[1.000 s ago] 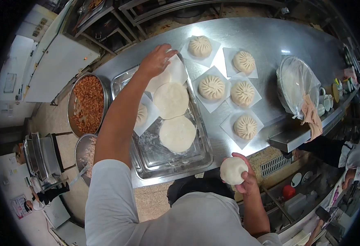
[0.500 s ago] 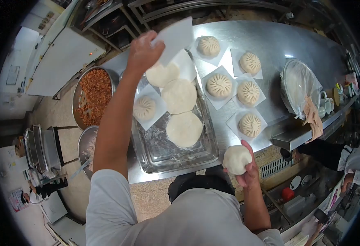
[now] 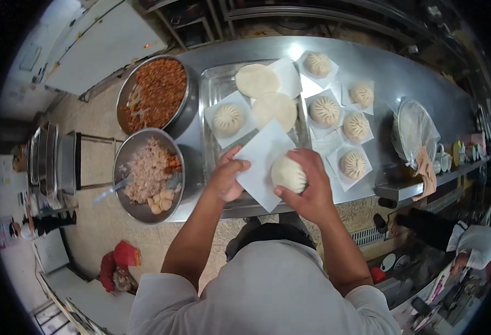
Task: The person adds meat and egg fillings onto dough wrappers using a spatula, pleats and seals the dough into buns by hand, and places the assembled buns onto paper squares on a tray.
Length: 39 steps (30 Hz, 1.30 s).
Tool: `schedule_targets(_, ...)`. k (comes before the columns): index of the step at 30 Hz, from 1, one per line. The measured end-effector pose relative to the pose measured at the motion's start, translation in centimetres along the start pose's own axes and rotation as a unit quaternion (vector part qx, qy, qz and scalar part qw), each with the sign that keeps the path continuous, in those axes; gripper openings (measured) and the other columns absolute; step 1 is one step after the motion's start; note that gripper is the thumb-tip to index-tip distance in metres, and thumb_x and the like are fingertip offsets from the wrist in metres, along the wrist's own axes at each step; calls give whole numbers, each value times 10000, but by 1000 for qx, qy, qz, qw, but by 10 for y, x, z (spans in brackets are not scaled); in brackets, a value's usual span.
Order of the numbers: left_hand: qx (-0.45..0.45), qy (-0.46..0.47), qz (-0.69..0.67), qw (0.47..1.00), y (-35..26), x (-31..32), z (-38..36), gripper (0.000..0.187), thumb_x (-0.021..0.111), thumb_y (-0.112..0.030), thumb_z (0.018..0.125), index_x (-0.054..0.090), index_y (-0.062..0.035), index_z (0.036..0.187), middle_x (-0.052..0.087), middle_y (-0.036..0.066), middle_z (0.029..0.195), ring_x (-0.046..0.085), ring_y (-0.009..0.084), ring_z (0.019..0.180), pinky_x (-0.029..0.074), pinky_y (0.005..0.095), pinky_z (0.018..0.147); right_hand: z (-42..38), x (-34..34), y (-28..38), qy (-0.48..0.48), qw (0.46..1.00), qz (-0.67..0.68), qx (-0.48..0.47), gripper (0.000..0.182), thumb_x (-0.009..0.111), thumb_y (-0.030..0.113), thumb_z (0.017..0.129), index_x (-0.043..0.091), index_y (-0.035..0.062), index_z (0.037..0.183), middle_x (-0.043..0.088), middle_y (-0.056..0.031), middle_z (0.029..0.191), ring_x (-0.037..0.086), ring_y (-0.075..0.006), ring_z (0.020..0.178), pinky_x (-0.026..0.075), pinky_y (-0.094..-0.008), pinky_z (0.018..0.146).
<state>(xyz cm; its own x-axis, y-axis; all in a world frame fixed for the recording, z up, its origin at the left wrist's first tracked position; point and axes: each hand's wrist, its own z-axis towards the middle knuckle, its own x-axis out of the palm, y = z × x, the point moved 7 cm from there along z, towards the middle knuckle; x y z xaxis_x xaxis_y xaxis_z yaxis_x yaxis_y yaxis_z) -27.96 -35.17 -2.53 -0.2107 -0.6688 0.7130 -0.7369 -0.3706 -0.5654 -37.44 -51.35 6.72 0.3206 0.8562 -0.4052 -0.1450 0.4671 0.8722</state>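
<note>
Over the near part of the metal tray [image 3: 207, 106], my left hand [image 3: 227, 177] pinches the left edge of a square white paper [image 3: 256, 167]. A pleated dough bun [image 3: 290, 174] is in my right hand [image 3: 311, 184], its fingers curled around it, against the right part of the paper. Flat dough rounds [image 3: 258, 81] lie in the tray behind my hands, partly covered by the paper. One bun on paper [image 3: 227, 119] rests at the tray's left side. Further papers [image 3: 286, 77] lie at its far right corner.
Several pleated buns on papers [image 3: 325, 111] sit right of the tray. A bowl of reddish filling [image 3: 155, 94] and a bowl of pale filling [image 3: 150, 167] stand at the left. A plastic-covered bowl [image 3: 416, 131] is far right. Another person [image 3: 472, 240] is at the lower right.
My left hand has come down and toward me with the paper. My right hand has brought the bun up from the table's near edge to the paper. The view has shifted left.
</note>
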Motion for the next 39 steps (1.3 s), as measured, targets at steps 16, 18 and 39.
schedule_targets(16,218,-155,123,956,-8,-105,-90,550,540,-286,1002,349,-63,1467,410,128,1486,346,201,1408,227,347,1163,-22,141,-42,236,942,-233,59,778,821,272,733,478,95,1409,465,-242,1363,502,-443,1213,439,-470,1048)
schedule_targets(18,206,-140,123,961,-4,-108,-89,535,511,-304,1015,352,-68,1468,427,123,1476,347,197,1408,230,341,1158,-28,96,-60,227,948,-196,102,794,832,263,729,473,57,1406,456,-259,1390,489,-423,1254,416,-458,1067)
schedule_targets(39,131,-169,258,942,28,-112,-87,409,572,-340,999,557,-46,1283,576,49,1256,487,142,1197,338,304,1064,41,82,-178,118,894,-352,252,606,770,367,774,582,-95,1118,583,-329,1142,559,-494,1095,471,-507,953)
